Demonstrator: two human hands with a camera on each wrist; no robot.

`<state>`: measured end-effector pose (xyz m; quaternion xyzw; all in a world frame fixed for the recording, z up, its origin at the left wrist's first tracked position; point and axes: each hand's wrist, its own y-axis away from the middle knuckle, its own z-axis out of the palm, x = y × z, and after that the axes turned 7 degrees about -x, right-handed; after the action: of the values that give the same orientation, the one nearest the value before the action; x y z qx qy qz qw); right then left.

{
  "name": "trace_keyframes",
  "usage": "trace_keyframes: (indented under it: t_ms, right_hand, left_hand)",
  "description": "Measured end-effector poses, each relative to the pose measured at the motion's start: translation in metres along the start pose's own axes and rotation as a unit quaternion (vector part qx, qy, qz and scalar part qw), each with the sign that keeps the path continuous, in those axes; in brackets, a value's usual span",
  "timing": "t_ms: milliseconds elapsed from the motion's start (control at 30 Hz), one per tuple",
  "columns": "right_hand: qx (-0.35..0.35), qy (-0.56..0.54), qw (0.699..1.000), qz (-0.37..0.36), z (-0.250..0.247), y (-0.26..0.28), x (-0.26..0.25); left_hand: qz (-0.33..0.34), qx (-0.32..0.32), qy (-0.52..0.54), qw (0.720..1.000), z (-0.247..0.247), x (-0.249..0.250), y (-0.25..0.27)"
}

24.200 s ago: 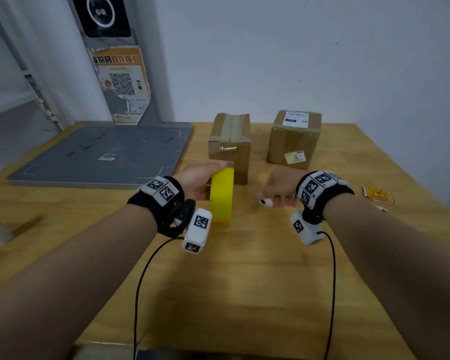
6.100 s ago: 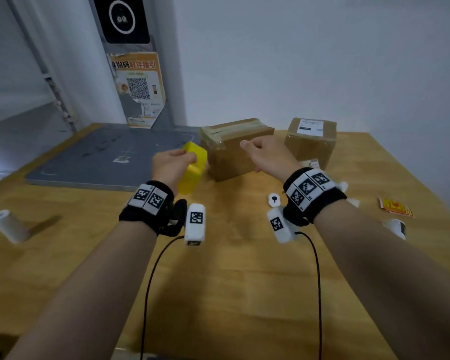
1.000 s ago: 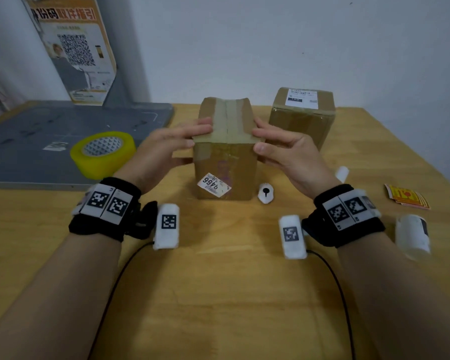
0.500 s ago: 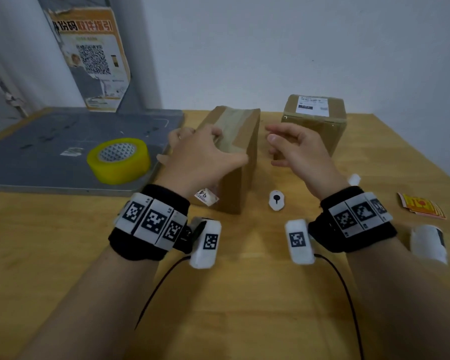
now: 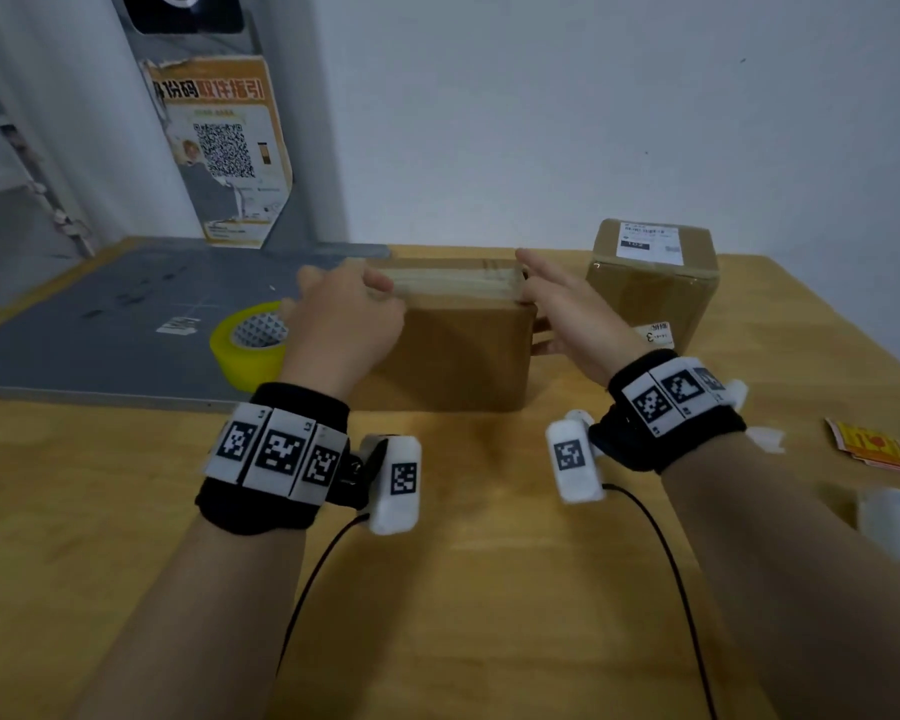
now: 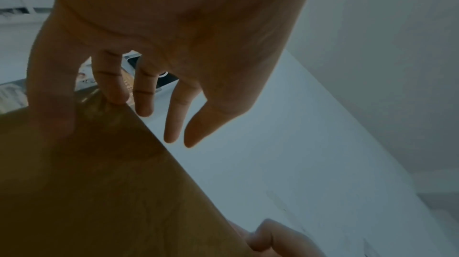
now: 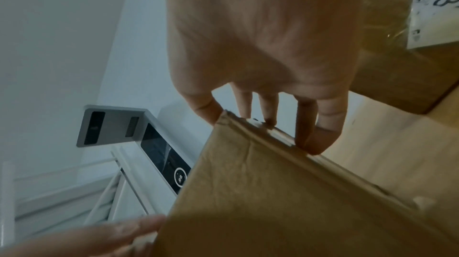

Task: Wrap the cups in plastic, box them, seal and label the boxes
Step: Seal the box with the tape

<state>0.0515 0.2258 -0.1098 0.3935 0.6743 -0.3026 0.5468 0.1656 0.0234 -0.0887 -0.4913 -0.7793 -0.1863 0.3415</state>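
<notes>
Cardboard fills the middle of the head view: a brown box [image 5: 455, 350] lies lengthwise on the wooden surface [image 5: 463, 605], its taped top seam running left to right. The left hand [image 5: 341, 330] sits at the box's left end, thumb laid over the top edge; from the left wrist view its fingers [image 6: 146, 92] hang fairly straight past the far corner, some touching the cardboard, none curled round it. The right hand [image 5: 567, 317] presses flat against the right end, and the right wrist view shows its fingertips [image 7: 320, 139] resting on the flap edges there. So both grips are loose and extended, bracing the box between them rather than clutching it.

Just left of the box, partly behind the left hand, a yellow tape roll [image 5: 248, 340] lies flat on the edge of a grey mat [image 5: 100, 324]. A second box [image 5: 650, 283] with a white label on top stands at the upper right, near the right hand but apart from the first box. Toward the lower half of the frame the wood is bare. At the right edge lie a red-and-yellow sticker pad [image 5: 874, 449] and a blurred white roll [image 5: 892, 522].
</notes>
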Motion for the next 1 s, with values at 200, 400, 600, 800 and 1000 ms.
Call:
trace_keyframes:
  t_ms: [200,400,600,800,1000]
  right_hand:
    - [0.013,0.05,0.999,0.005,0.001,0.006,-0.014]
    - [0.066,0.089,0.993,-0.035,0.007,0.043,-0.014]
    - [0.061,0.063,0.995,-0.043,0.014,0.064,-0.012]
    - [0.074,0.074,0.993,-0.059,0.014,0.068,-0.011]
    - [0.079,0.119,0.987,-0.073,0.005,0.065,-0.011]
  left_hand:
    - [0.047,-0.05,0.093,0.993,0.012,0.005,0.001]
    - [0.09,-0.1,0.116,0.984,0.029,0.014,0.007]
    - [0.155,-0.16,0.193,0.956,0.027,0.004,0.002]
    - [0.197,-0.186,0.258,0.927,0.032,-0.006,-0.003]
    - [0.223,-0.171,0.259,0.924,0.048,-0.007,-0.01]
